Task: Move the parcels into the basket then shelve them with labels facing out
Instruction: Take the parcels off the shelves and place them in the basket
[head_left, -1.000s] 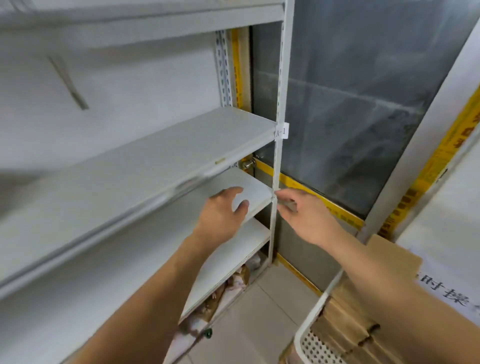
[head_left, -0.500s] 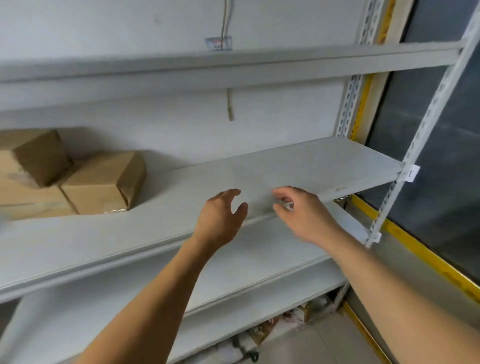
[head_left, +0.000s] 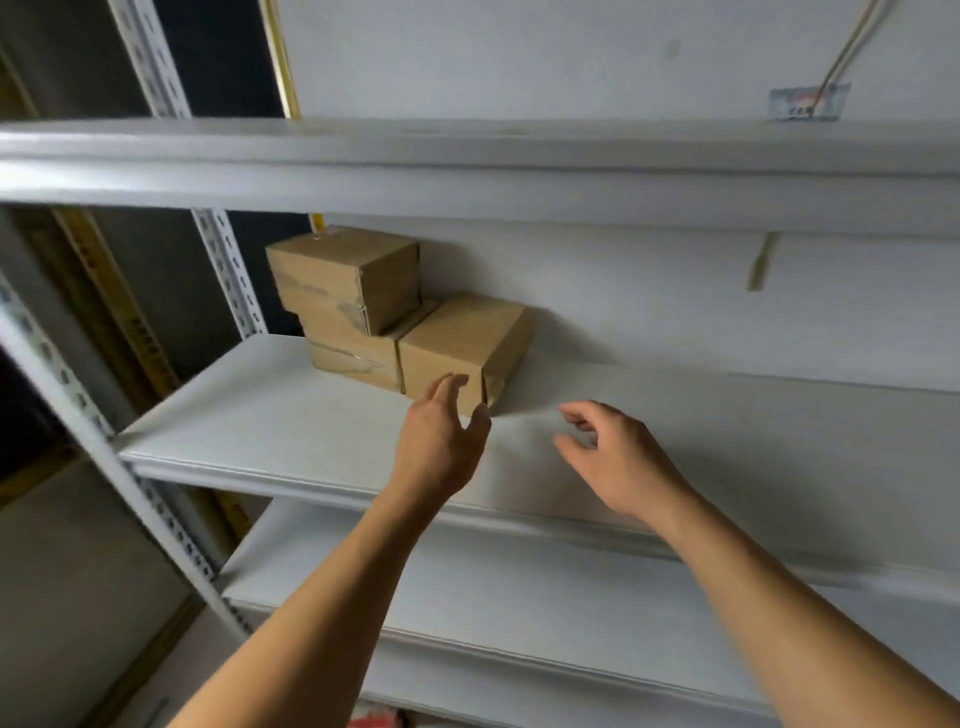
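Three brown cardboard parcels (head_left: 415, 332) are sitting at the left end of the white metal shelf (head_left: 291, 415), one stacked on top. Left hand (head_left: 441, 441) is hovering just before the nearest box, fingers relaxed, grasping nothing. Right hand (head_left: 618, 457) is hanging loosely curled, empty, further right.

dim, soft indoor light | motion blur throughout | wide-angle edge bending

Parcel labels (head_left: 332, 291) seem blurred, unreadable.
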